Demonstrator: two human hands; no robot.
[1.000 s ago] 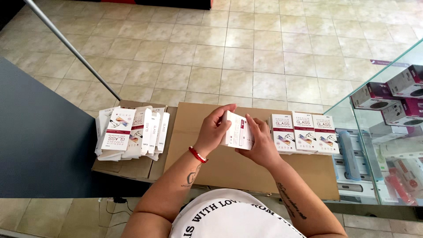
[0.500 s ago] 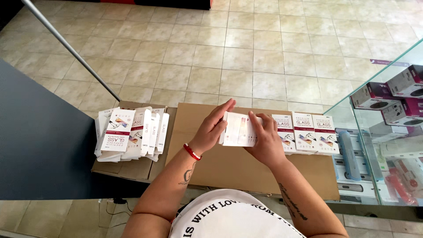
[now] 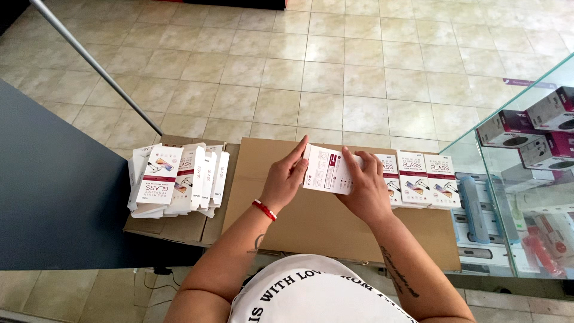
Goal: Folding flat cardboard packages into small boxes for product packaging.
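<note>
Both my hands hold one flat white box [image 3: 326,170] with a dark red panel, above a brown cardboard carton [image 3: 311,221]. My left hand [image 3: 286,178] grips the box's left end, fingers straight and pointing up. My right hand [image 3: 362,188] covers its right end from the front. Just right of my hands, a row of similar white and red boxes [image 3: 421,179] lies side by side on the carton. A red band sits on my left wrist.
A loose heap of flat white boxes [image 3: 176,179] lies on a lower cardboard box at the left. A dark blue counter [image 3: 54,197] runs along the left. A glass display case [image 3: 520,179] with packaged goods stands at the right. A metal pole [image 3: 95,66] slants over the tiled floor.
The box in my hands has turned from nearly edge-on to face up and shifted slightly right, toward the row. My left fingers have straightened along its left end.
</note>
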